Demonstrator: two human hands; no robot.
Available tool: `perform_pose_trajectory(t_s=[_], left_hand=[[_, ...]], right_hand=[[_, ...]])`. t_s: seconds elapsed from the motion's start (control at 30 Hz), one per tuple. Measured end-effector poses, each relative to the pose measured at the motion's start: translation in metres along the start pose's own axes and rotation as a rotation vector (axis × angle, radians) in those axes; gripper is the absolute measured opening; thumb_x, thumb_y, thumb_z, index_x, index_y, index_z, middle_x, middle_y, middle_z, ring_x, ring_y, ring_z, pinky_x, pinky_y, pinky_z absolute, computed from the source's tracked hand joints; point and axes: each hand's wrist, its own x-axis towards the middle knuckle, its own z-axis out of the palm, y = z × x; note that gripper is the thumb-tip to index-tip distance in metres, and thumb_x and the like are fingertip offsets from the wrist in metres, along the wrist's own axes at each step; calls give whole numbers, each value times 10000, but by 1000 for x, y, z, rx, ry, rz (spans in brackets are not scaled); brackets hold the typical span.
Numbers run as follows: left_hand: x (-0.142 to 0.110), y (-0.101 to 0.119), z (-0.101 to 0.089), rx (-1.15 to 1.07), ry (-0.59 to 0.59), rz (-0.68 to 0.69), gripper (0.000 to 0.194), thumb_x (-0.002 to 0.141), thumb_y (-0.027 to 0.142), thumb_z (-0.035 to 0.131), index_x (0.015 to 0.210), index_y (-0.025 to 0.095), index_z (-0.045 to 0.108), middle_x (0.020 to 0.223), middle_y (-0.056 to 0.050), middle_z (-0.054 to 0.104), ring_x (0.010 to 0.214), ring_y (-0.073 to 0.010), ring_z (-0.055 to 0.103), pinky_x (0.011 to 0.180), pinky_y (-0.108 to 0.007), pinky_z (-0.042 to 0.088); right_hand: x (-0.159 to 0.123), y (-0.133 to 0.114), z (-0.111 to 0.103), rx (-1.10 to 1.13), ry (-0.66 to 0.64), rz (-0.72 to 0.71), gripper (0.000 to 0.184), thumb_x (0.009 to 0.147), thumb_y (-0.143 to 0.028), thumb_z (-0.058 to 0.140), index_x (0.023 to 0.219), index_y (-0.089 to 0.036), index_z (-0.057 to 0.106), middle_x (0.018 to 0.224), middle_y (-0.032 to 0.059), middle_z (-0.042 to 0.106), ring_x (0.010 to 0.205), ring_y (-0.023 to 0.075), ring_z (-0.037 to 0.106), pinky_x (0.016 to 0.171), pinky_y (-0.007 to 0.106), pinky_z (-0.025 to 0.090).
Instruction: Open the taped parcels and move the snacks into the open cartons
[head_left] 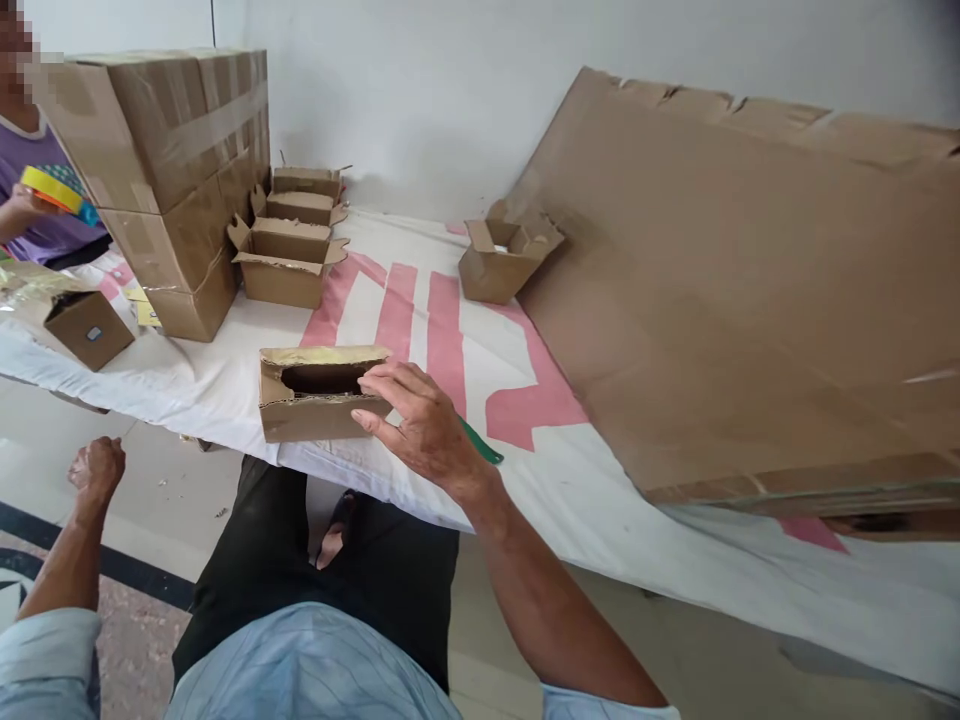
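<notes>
A small cardboard box [322, 423] stands near the front edge of the cloth-covered table, with a dark, ragged-edged opening in its top. My right hand [424, 425] is at the box's right end, thumb and fingers apart; whether it presses on the cardboard I cannot tell. Under that hand, a green curved object [482, 443] lies partly hidden on the cloth. Away from the table, to the left, my left hand [97, 466] is closed with its fingers curled in. Whatever it holds, if anything, is hidden.
Several open cardboard boxes [283, 285] stand by a stack of taped cartons [176, 130]. Another open box [491, 275] rests against a large flat cardboard sheet [750, 300] on the right. At left, a person's hand [28, 208] holds tape rolls near a box [91, 330].
</notes>
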Motion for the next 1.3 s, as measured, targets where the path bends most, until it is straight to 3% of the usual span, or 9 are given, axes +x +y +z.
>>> perform_pose_trajectory(t_s=[0.13,0.23,0.43,0.53,0.67,0.93,1.07,1.2,1.3], left_hand=[[-3,12,-15,126,38,-116,148,795,325,711,773,221,609,693,-54,500,844,-356,657,830,-444,543],[-9,22,-20,168,37,-128,164,816,338,715,905,201,724,759,-73,612,781,-298,626,774,-370,507],[-21,42,-30,240,56,-145,323,912,521,677,751,241,676,624,-44,482,720,-311,579,738,-388,499],[-26,57,-41,228,117,-79,137,863,376,696,861,241,724,736,-65,617,845,-341,652,813,-409,541],[-29,82,-55,45,215,68,163,819,239,664,935,216,777,977,-77,778,1034,-331,721,978,-406,559],[-26,122,-64,-642,84,4,218,882,355,725,823,148,757,714,-10,735,755,-186,680,829,-324,585],[-33,135,-65,-773,3,230,324,775,455,862,886,157,799,894,-71,803,841,-218,727,837,-374,631],[-45,163,-57,-696,-82,647,494,820,693,905,960,220,875,1367,-162,815,1331,-373,729,1114,-518,629],[-50,189,-45,-610,-219,807,662,884,837,827,1222,273,899,1675,-162,660,1563,-445,599,1204,-580,595]], right_hand=[[1,5,-1,51,-49,20,276,1071,-281,746,1334,-229,815,1302,145,802,1253,354,753,1124,565,654],[2,8,0,80,-58,28,277,1064,-258,751,1332,-221,814,1279,140,808,1235,342,762,1119,559,659],[3,12,-2,130,-48,50,264,1055,-246,764,1314,-240,816,1252,121,821,1222,329,774,1119,552,664],[2,13,-2,150,-38,49,259,1056,-245,763,1309,-234,819,1253,127,822,1215,330,778,1109,548,668],[-1,14,0,166,-23,59,265,1047,-255,777,1307,-250,827,1246,119,827,1201,331,786,1100,547,673],[-9,14,-2,208,-3,65,249,1049,-253,775,1292,-241,826,1273,119,840,1216,327,799,1111,548,677],[-11,14,-3,215,-19,73,270,1059,-257,766,1322,-251,829,1295,119,838,1230,327,801,1118,559,680],[-12,13,0,212,-14,68,260,1058,-270,773,1310,-251,836,1298,118,836,1240,326,799,1129,563,680],[-12,13,2,218,-12,56,253,1051,-260,778,1297,-254,836,1298,116,837,1248,325,795,1136,566,676]])
